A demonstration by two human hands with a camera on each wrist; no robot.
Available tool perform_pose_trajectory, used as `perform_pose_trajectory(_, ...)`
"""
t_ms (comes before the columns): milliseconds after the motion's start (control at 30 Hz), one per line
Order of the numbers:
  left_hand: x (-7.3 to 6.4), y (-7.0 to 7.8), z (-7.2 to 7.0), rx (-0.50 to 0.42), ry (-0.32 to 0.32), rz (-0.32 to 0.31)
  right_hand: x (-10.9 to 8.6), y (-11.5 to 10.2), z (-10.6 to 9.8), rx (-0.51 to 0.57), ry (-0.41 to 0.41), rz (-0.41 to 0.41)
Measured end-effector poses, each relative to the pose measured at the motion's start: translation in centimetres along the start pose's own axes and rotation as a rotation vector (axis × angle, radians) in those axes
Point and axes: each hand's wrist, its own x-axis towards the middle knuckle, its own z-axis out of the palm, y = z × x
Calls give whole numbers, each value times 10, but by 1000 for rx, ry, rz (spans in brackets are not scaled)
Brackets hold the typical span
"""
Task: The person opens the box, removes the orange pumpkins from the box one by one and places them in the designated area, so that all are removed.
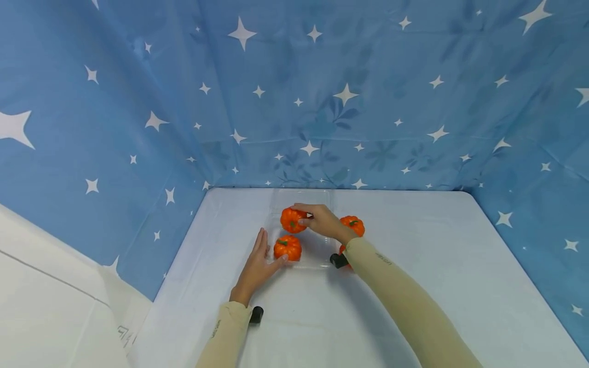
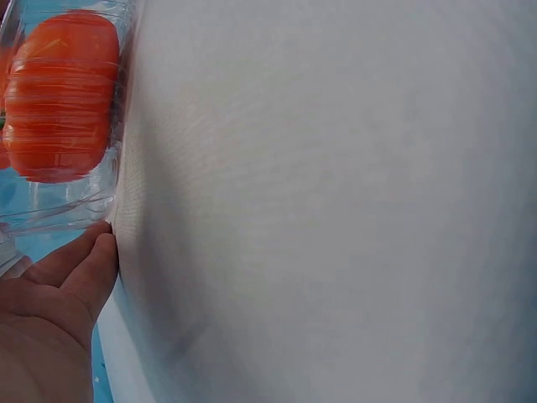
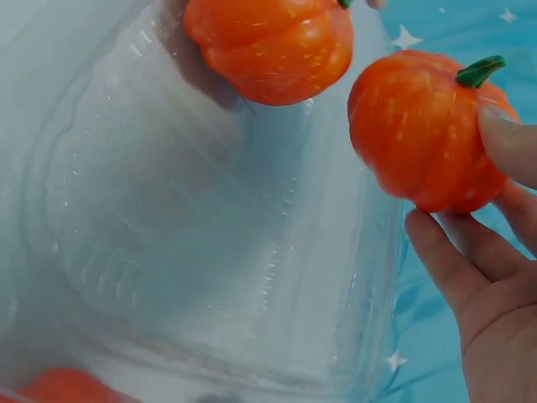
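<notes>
Nearest, two forearms in cream sleeves (image 1: 400, 301) reach inward, a black wrist device (image 1: 256, 315) showing beside the left cuff. The left hand (image 1: 255, 268) lies spread, fingers straight and thumb angled away from them, gripping nothing; it is at the near left side of a clear plastic container (image 1: 317, 250), and in the left wrist view its fingertips are at the container's edge. The front pumpkin (image 1: 287, 249) sits inside the container's near left corner, just beside that thumb, its green stem toward the left. Farther in, the right hand (image 1: 322, 220) pinches the held pumpkin (image 1: 289, 220), thumb on one side near the stem and fingers on the other, parted only by its width. The held pumpkin is at the container's far left part, beyond the front pumpkin; whether it touches the plastic cannot be told. Its stem faces the person's side, and its squat, ribbed, roundish body shows no clear long axis. Right of the container are two more orange pumpkins (image 1: 353, 224), the nearer mostly hidden by the right sleeve. All this is on a white table (image 1: 423, 230) with rounded far corners; behind and along both sides hangs a blue curtain (image 1: 276, 115) with white stars and darker leaf shapes.
</notes>
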Motion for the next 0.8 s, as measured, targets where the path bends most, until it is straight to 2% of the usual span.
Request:
perform_pose_trajectory(167,0,0,0,15,-3,-15,-9,10,-4,207,81,141)
perform_pose_trajectory(300,-1,-1,1,23,5,-13,-18,16,-11,316,98,229)
perform_pose_trajectory(400,-1,-1,1,34,8,-9,-27,21,-18,366,100,260)
perform_pose_trajectory(633,-3,1,2,23,12,-6,-42,26,-34,564,110,291)
perform_pose_trajectory(800,-3,2,1,24,15,2,-52,28,-45,601,153,310)
